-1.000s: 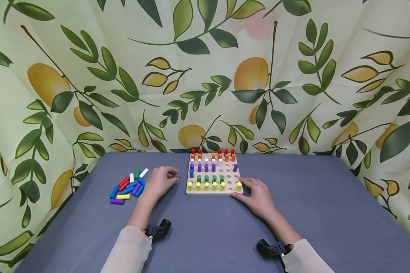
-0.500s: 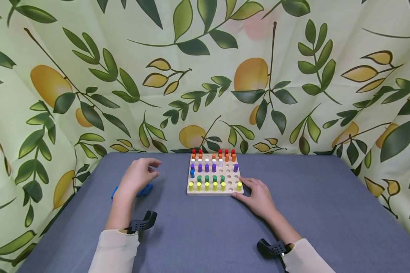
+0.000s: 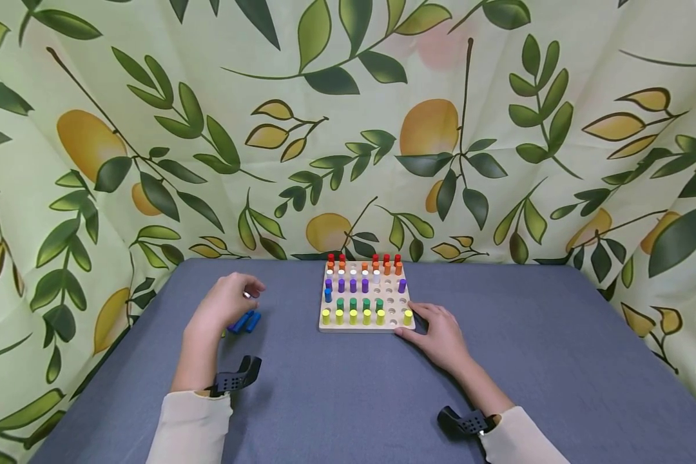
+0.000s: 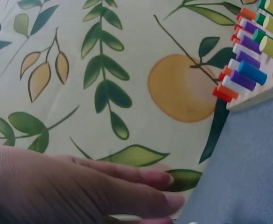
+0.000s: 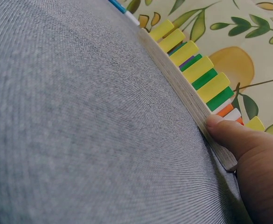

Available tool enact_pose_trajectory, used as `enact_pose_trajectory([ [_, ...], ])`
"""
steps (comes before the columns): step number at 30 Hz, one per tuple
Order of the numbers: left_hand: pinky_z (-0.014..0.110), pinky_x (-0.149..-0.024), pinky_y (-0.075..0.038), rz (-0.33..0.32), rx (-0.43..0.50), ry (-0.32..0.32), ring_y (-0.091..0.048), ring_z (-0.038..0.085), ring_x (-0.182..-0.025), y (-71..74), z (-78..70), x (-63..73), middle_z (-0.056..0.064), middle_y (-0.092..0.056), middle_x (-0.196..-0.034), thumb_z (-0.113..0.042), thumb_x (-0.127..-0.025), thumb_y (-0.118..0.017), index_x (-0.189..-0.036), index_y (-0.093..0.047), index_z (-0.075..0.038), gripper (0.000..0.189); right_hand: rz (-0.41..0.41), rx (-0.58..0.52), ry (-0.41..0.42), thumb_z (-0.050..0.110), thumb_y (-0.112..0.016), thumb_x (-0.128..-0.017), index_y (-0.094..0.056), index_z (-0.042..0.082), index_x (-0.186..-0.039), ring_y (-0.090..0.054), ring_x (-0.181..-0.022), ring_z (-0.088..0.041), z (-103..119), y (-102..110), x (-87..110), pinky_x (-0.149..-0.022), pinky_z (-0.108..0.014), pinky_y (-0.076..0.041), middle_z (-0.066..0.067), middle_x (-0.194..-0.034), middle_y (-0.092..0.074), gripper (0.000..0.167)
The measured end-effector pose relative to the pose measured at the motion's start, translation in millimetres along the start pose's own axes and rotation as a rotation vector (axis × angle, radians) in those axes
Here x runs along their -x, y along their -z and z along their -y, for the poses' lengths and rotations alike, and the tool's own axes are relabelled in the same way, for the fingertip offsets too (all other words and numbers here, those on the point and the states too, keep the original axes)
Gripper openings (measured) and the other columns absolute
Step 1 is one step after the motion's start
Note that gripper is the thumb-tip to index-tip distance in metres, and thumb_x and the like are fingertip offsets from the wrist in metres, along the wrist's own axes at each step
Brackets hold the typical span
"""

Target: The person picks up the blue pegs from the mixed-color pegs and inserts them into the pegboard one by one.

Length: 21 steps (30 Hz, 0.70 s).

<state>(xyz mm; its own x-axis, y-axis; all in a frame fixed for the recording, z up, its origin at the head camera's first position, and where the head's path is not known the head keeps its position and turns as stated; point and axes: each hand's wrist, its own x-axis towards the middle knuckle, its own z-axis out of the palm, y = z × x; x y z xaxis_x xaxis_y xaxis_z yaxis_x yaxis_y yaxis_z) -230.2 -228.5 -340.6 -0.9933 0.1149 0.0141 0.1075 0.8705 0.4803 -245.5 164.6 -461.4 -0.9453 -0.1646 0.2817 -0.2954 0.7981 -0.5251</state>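
Note:
A wooden pegboard (image 3: 354, 329) lies mid-table in the head view, with rows of red, orange, white, purple, blue, green and yellow pegs standing in it. My right hand (image 3: 437, 332) grips its near right corner. In the right wrist view the thumb (image 5: 225, 130) presses the board's front edge. My left hand (image 3: 226, 303) hovers over the loose pegs at the left, its fingers loosely bent. A white peg (image 3: 247, 294) shows in the gap between thumb and fingers; it does not look lifted. Blue pegs (image 3: 254, 321) lie just below, while the hand hides most of the pile.
A grey cloth (image 3: 348, 399) covers the table. Behind it hangs a curtain (image 3: 348, 129) printed with leaves and fruit. Several holes on the right side of the board have no peg. Each wrist wears a black camera strap (image 3: 229, 381).
My left hand has moved left from beside the board to above the loose pegs, then shifted slightly further. My right hand has kept its place on the board's corner.

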Motion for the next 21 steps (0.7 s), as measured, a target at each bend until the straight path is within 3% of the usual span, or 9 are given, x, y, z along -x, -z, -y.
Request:
enact_pose_trajectory([
  [6, 0.032, -0.065, -0.049, 0.077, -0.003, 0.095, -0.061, 0.020, -0.076, -2.5, 9.9, -0.1, 0.014, -0.071, -0.091, 0.003, -0.080, -0.070, -0.117, -0.070, 0.006, 0.037, 0.007, -0.001, -0.007, 0.046, -0.078, -0.085, -0.061, 0.006, -0.139, -0.055, -0.131, -0.041, -0.9, -0.7, -0.4, -0.112, -0.063, -0.037, -0.019, -0.137, -0.064, 0.070],
  [16, 0.028, -0.055, -0.045, 0.087, 0.015, 0.164, -0.056, 0.017, -0.063, -12.1, 18.7, -2.7, 0.009, -0.067, -0.080, 0.006, -0.075, -0.066, -0.112, -0.070, 0.006, 0.037, 0.004, 0.001, -0.004, 0.046, -0.079, -0.084, -0.061, 0.006, -0.139, -0.055, -0.131, -0.041, -2.2, -1.8, 0.2, -0.112, -0.063, -0.037, -0.019, -0.137, -0.064, 0.070],
  [21, 0.027, -0.051, -0.045, 0.075, 0.001, 0.149, -0.055, 0.015, -0.056, -18.0, 21.3, -4.8, 0.007, -0.065, -0.075, 0.008, -0.074, -0.060, -0.106, -0.072, 0.003, 0.034, 0.002, 0.001, -0.001, 0.046, -0.079, -0.085, -0.061, 0.006, -0.139, -0.055, -0.130, -0.041, -1.8, -1.5, -0.2, -0.112, -0.063, -0.036, -0.019, -0.136, -0.064, 0.070],
])
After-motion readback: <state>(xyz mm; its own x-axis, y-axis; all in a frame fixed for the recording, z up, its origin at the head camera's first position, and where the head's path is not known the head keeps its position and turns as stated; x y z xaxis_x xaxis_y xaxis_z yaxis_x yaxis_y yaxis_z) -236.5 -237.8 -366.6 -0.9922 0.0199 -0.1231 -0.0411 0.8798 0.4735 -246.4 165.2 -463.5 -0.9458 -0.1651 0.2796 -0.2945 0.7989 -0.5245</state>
